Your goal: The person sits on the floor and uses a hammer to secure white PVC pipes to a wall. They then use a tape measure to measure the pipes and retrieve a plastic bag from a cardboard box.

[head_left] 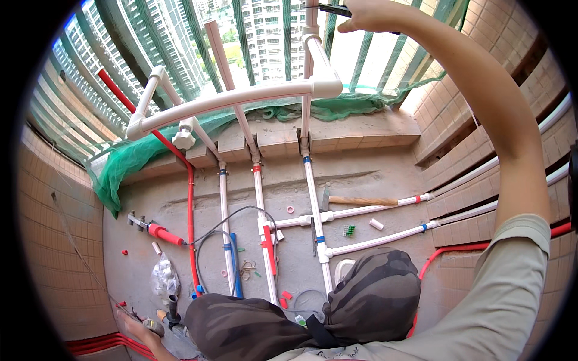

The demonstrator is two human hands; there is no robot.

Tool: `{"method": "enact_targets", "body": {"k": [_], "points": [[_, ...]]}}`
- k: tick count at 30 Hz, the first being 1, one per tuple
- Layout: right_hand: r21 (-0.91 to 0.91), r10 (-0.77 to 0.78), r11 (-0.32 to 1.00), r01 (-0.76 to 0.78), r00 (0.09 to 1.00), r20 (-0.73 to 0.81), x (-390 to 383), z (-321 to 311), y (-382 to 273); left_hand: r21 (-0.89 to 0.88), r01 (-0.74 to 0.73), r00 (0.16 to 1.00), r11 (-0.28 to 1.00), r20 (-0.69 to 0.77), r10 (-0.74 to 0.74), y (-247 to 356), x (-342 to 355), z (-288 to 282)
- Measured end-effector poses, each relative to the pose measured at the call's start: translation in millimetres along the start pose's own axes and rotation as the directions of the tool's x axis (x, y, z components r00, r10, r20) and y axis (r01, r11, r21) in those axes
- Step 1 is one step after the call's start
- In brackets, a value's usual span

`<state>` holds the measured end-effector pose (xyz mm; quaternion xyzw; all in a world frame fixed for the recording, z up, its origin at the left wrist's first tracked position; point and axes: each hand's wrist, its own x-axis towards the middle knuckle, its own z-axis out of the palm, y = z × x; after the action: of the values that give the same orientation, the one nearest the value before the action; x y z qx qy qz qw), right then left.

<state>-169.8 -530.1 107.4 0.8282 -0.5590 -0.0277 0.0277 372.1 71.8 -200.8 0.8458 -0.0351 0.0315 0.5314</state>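
Note:
My right hand point(370, 15) is raised at the top, closed on a dark hand tool point(334, 9). The tool's narrow tip meets an upright white pipe point(311, 17); its exact kind is unclear. At the lower left, my left hand point(141, 331) is partly closed beside a rounded grey-brown object point(155, 327). A long thin rod or strip point(75, 240) slants up and left from its fingers, and what exactly they grip is unclear. Before me stands a white pipe frame point(235, 99) with elbows and a white valve knob point(183, 139). Its uprights join pipes along the floor.
On the concrete floor lie a hammer point(361, 201), a red-handled pipe welding tool point(164, 234) with a cable, a plastic bag point(164, 278) and small offcuts. A red pipe point(191, 222) crosses at left. Green netting point(129, 171) and slats border the far ledge point(361, 135); tiled walls flank both sides.

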Motion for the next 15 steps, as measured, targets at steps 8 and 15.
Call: {"method": "enact_targets", "body": {"k": [8,15], "points": [[-0.170,0.095,0.980,-0.104,0.994,-0.056,-1,4,9,0.525,0.345,0.925,0.778,-0.048,-0.378,-203,-18,-49],[-0.062,0.116,0.989,-0.132,0.970,-0.213,6,24,21,0.920,0.181,0.934,0.347,-0.050,-0.353,-202,-10,-39]]}}
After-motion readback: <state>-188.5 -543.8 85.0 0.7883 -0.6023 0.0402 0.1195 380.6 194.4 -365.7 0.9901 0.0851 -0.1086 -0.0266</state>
